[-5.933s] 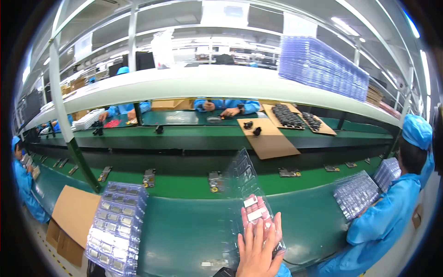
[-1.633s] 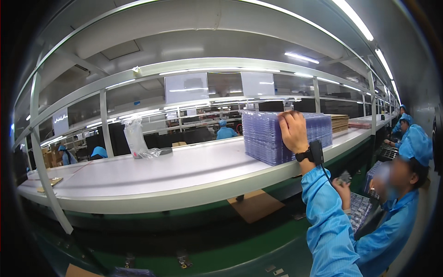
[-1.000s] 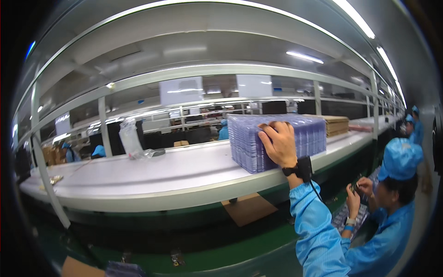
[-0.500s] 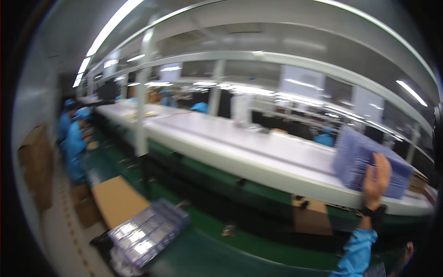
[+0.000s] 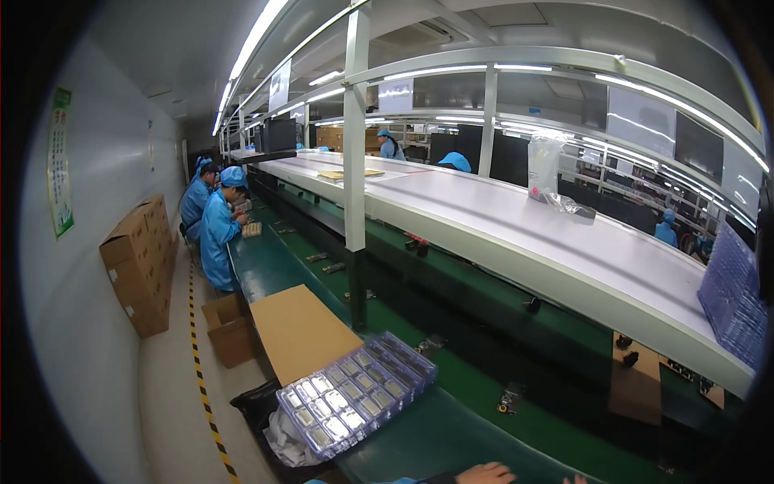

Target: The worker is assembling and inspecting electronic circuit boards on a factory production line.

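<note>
A stack of clear plastic trays point(image 5: 356, 393) lies on the green tabletop point(image 5: 435, 440), its moulded pockets glossy and catching the light in a neat grid. The stack is rectangular and sits askew, one corner hanging out over the tabletop's edge. Beside the trays, farther along the tabletop, lies a flat sheet of brown cardboard point(image 5: 302, 331), matte and smooth. Below the trays, on the floor, is a crumpled black bag point(image 5: 256, 403) with pale wrapping in it, and past that an open brown carton point(image 5: 230, 329).

Only a sliver of one hand point(image 5: 485, 473) shows at the bottom edge, right of the trays and apart from them, low over the tabletop. Which hand it is cannot be told, and its fingers are cut off by the edge, so whether they are spread or closed cannot be told either. A fingertip or so shows a little further right.

Well right of the trays, at the picture's rim, a second stack of bluish ribbed trays point(image 5: 735, 298) stands tilted on a long white shelf point(image 5: 516, 234) above the tabletop. The shelf is smooth and faintly shiny.
</note>
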The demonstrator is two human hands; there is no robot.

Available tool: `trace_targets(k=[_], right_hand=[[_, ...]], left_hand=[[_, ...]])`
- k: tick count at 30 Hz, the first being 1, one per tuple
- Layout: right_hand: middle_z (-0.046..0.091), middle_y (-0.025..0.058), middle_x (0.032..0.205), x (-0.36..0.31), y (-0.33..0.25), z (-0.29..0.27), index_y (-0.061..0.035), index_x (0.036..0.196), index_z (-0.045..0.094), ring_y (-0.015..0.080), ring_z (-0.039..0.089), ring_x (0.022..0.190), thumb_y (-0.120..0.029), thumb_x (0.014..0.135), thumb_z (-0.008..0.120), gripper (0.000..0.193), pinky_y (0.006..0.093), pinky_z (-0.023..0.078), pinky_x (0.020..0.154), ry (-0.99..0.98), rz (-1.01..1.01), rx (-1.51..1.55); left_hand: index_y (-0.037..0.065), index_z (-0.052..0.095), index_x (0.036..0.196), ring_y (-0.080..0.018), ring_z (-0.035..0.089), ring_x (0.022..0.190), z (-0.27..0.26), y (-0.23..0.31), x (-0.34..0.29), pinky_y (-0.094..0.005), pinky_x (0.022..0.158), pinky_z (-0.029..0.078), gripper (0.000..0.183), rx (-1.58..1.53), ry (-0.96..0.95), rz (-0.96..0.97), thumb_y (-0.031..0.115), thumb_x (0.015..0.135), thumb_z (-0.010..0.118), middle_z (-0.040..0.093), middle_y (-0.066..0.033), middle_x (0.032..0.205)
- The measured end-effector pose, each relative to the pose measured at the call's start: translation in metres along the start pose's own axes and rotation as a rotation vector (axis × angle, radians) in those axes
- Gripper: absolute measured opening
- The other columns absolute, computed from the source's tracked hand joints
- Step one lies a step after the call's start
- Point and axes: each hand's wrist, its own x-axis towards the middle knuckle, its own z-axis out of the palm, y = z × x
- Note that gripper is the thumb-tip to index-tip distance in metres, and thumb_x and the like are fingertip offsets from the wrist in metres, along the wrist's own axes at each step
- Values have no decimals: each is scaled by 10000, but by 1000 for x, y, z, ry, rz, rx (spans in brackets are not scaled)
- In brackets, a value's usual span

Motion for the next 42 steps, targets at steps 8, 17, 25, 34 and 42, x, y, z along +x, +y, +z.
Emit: trace_targets(k=[8,17,25,34,42], right_hand=[[360,351,1556,-67,-26,53,15,1539,387,528,371,1415,-436,1015,511,703,636,251,1175,-305,400,-370],[449,266,1519,-66,-31,73,-24,1540,410,457,403,1398,-411,1018,533,662,563,304,1179,-276,423,-617],[447,294,1500,-60,-32,88,46,1376,527,468,463,1350,-189,905,671,545,492,373,1132,252,561,-135],[721,151,1135,-127,-107,63,-34,1031,735,365,667,1070,-114,829,712,218,438,519,952,308,574,-262],[706,125,1188,-144,-93,78,-28,1069,723,325,662,1080,-57,849,660,231,410,547,923,430,476,-206]], left_hand=[[107,573,1394,-525,307,1466,93,-32,12,-722,1168,175,576,-56,-103,347,477,952,570,403,-278,1554],[116,636,1304,-531,303,1458,81,-37,18,-724,1170,151,531,-310,-145,387,427,874,659,417,-289,1526],[100,676,1226,-442,398,1427,61,-67,33,-655,1176,249,385,-303,-278,213,261,876,680,549,-174,1447],[27,736,1013,-315,730,935,37,-59,57,-384,829,580,147,-699,18,-147,97,914,654,751,-146,1030],[69,656,1028,-157,653,823,62,-131,60,-299,718,545,100,-1363,-3,-705,85,942,607,698,-47,976]])
